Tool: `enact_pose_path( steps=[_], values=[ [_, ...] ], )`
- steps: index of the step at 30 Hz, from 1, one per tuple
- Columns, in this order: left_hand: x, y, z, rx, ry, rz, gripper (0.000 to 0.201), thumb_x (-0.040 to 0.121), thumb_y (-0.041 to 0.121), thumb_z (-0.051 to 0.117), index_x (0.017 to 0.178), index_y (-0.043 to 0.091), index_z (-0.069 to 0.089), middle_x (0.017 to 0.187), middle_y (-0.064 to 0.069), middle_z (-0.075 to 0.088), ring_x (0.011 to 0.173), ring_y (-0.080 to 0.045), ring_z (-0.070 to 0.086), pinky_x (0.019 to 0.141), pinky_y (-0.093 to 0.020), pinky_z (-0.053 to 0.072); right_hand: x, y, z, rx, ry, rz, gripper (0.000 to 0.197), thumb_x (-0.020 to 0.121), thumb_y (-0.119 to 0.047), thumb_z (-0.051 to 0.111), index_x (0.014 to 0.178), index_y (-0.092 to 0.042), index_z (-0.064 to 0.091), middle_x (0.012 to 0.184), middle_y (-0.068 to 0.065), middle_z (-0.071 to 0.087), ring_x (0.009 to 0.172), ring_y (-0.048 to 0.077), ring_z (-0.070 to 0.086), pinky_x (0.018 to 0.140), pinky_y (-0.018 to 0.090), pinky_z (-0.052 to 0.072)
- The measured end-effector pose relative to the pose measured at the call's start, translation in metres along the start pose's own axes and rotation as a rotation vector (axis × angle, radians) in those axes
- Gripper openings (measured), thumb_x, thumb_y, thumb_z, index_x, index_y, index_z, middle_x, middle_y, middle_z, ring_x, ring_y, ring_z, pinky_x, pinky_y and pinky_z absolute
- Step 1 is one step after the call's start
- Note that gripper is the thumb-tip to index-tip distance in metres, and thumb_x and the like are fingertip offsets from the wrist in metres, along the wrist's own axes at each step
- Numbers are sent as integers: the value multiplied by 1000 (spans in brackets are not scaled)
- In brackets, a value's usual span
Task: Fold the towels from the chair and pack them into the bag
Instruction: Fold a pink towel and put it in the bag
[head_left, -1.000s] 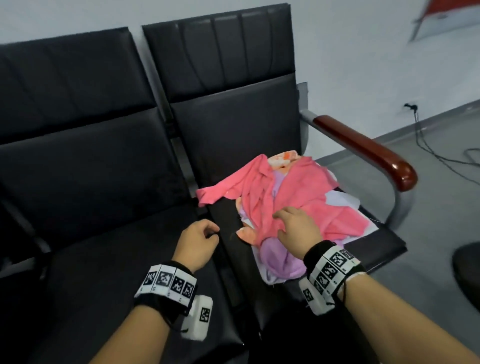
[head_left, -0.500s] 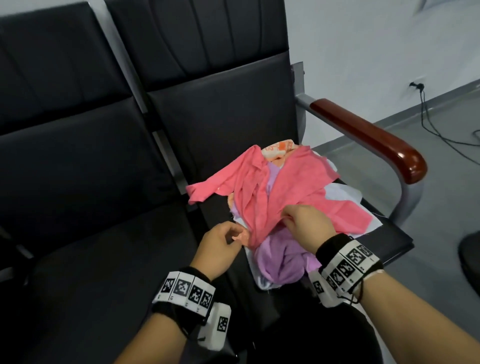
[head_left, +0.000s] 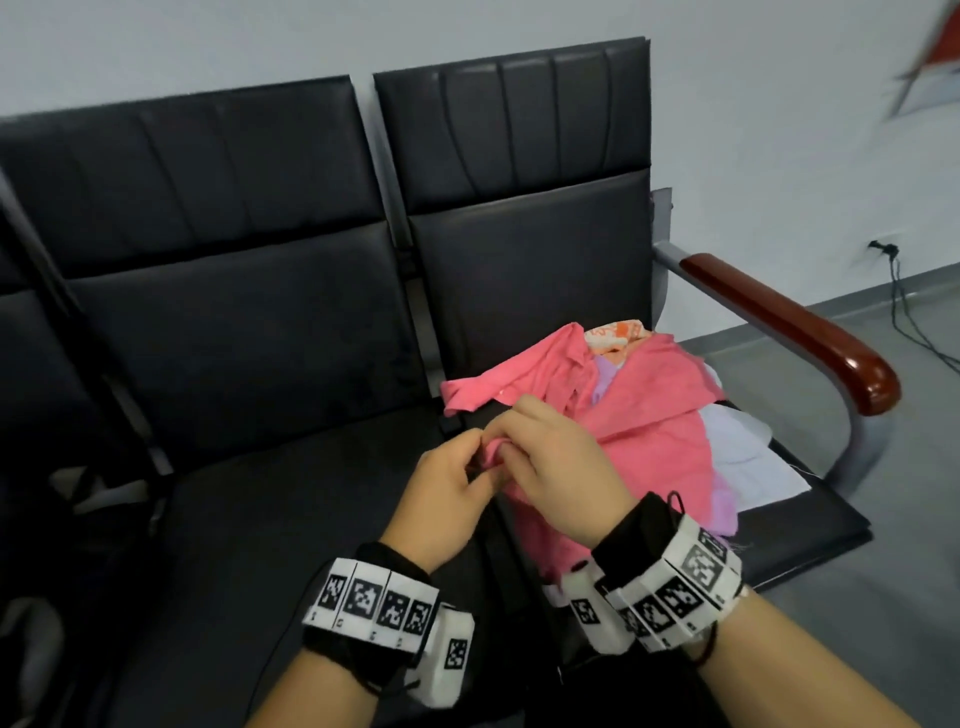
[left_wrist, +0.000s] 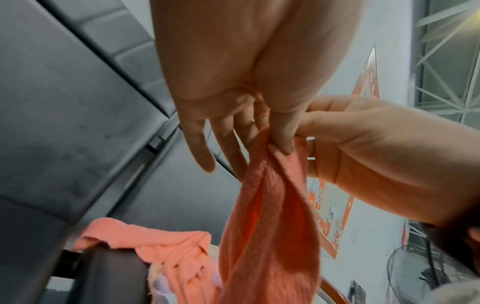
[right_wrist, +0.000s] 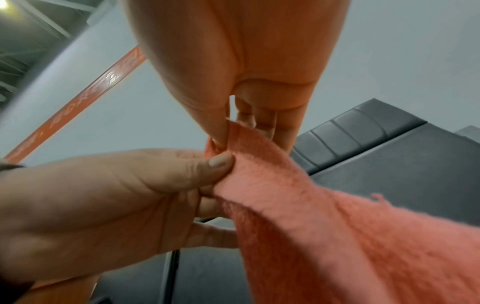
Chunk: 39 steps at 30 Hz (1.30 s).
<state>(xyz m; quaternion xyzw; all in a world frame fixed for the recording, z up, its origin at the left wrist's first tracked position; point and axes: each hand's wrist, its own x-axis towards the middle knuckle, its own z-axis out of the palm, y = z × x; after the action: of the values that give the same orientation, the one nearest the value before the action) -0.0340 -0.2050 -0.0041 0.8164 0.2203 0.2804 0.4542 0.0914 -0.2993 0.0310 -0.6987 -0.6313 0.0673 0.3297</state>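
Nearest to me, both hands meet just above the front of the seat. The left hand (head_left: 441, 488) pinches the edge of the pink towel (head_left: 654, 415) between thumb and fingers, and the right hand (head_left: 558, 467) pinches the same edge right beside it, fingertips almost touching. The wrist views show the cloth hanging from those two grips in a loose fold.

By my reckoning the job has hardly started: nothing looks folded, and no bag is in sight. This seems to be the first towel, with the hands hunting for an edge or corner to spread it.

Beyond the hands, the rest of the pink towel trails back onto the chair (head_left: 519, 270), draped over the pile there: a purple cloth (head_left: 722, 506), a white one (head_left: 748, 457), and an orange-patterned one (head_left: 615, 332) against the backrest.
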Motion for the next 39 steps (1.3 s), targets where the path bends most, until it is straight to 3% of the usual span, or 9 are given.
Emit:
enact_pose_path(
  steps=[3,8,12,17,22,26,30,35,39],
  values=[
    [-22,-4,-22,55,2,-19,36,92,10,66,76,42,64,68,17,60,66,2,52,63,-22,43,-7,-19,17,21,14,-14,16,90,-8,53,98,-13,65,98,1,50,86,21,55,85,47,47],
    [-53,0,-51,77,156,-37,26,92,3,60,87,26,72,78,13,69,77,-7,65,72,-21,50,-17,-45,44,64,55,60,15,79,-6,58,92,-15,61,88,-4,47,78,15,48,78,38,43],
    [-71,-5,-78,26,322,-57,30,93,0,56,81,25,69,74,12,67,71,-5,62,67,-16,47,-24,-55,68,68,-32,119,27,76,-11,57,99,-20,68,92,-6,65,85,14,56,76,33,43],
    [-100,-22,-110,14,434,-110,25,95,9,57,79,25,66,73,7,68,69,-4,62,66,-17,47,-32,-66,85,295,132,188,19,86,-2,61,89,-19,70,81,-12,67,77,7,60,74,28,45],
    [-123,-43,-127,83,411,-300,21,98,18,54,84,27,67,92,0,63,88,-17,63,81,-38,54,-36,-95,103,451,54,98,18,90,-14,63,76,-24,58,63,-15,56,59,0,50,60,22,41],
    [-146,-44,-135,6,279,-448,33,98,10,45,80,29,66,74,-4,69,65,-18,65,53,-34,54,-50,-119,137,433,-164,23,15,88,-18,63,75,-25,58,61,-20,56,57,-2,50,59,25,45],
    [-166,-37,-143,-115,202,-451,30,92,0,53,81,21,73,72,-1,70,60,-11,63,51,-23,48,-58,-129,162,448,-190,-24,16,84,-18,65,79,-33,62,69,-29,58,66,-5,54,65,11,37],
    [-182,-33,-141,-262,160,-475,22,92,22,54,98,15,75,99,-8,74,81,-13,68,68,-28,53,-58,-141,173,459,-174,-90,13,87,-11,68,91,-21,76,96,-9,69,96,5,61,89,24,47],
    [-189,-39,-139,-117,256,-413,26,91,-3,60,98,20,70,90,-1,72,75,-11,66,60,-26,53,-60,-145,171,433,-291,-140,20,85,-6,63,99,-13,76,105,-4,71,100,6,64,93,25,49]
  ],
)
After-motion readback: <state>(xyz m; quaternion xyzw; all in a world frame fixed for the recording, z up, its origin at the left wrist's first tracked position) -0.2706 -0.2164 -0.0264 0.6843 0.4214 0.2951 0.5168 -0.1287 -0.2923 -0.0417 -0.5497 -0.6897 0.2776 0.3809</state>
